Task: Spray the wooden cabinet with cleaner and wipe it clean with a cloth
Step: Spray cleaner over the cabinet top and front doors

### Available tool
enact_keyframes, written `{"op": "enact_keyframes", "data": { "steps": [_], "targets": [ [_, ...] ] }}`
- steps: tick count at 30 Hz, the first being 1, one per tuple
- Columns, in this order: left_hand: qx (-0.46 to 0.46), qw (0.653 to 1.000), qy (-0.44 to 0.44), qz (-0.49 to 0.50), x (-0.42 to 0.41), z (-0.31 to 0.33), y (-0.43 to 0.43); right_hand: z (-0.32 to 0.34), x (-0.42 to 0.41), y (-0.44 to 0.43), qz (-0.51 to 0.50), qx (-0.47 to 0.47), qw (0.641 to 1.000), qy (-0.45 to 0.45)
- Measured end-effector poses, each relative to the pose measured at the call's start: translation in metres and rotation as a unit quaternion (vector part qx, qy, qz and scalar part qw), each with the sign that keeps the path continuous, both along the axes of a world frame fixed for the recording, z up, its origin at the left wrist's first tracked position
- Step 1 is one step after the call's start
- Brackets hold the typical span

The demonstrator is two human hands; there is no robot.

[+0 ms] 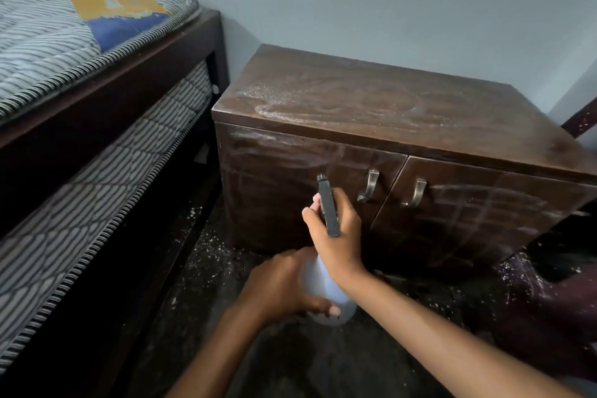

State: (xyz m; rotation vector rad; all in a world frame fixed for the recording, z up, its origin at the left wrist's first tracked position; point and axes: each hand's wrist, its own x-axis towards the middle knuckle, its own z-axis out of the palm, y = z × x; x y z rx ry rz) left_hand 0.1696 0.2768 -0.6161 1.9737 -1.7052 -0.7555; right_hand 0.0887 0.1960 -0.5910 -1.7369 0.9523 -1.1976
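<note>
Cabinet (371, 100), dark wood, seems streaked white; right hand (336, 236) grips spray bottle (326, 287), left hand (284, 284) cupping it.

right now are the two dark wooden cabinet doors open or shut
Shut. Both dark wooden cabinet doors lie flush with the front, meeting at a thin seam between the two metal handles.

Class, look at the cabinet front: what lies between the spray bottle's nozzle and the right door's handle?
In the head view, the left door's handle lies between the nozzle and the right door's handle.
</note>
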Motion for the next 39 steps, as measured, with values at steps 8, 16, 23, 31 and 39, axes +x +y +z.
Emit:
{"op": "enact_keyframes", "data": {
  "steps": [8, 16, 23, 31, 39],
  "targets": [
    [0.052, 0.990, -0.131, -0.005, 0.001, 0.003, 0.014, -0.012, 0.017, 0.015, 0.087, -0.013, 0.995, 0.046],
    [0.030, 0.991, -0.129, 0.015, 0.009, 0.005, 0.022, -0.009, 0.029, 0.017, 0.067, -0.026, 0.996, 0.060],
    [-0.003, 0.993, -0.107, 0.052, 0.012, 0.004, 0.018, 0.005, 0.031, 0.010, 0.084, -0.032, 0.994, 0.061],
    [0.077, 0.997, -0.024, -0.005, 0.031, 0.008, 0.014, -0.007, 0.034, 0.021, 0.044, -0.037, 0.998, 0.033],
    [0.047, 0.985, 0.115, 0.117, 0.073, -0.003, 0.020, -0.010, 0.005, 0.012, -0.120, -0.034, 0.991, -0.058]
  ]
}}
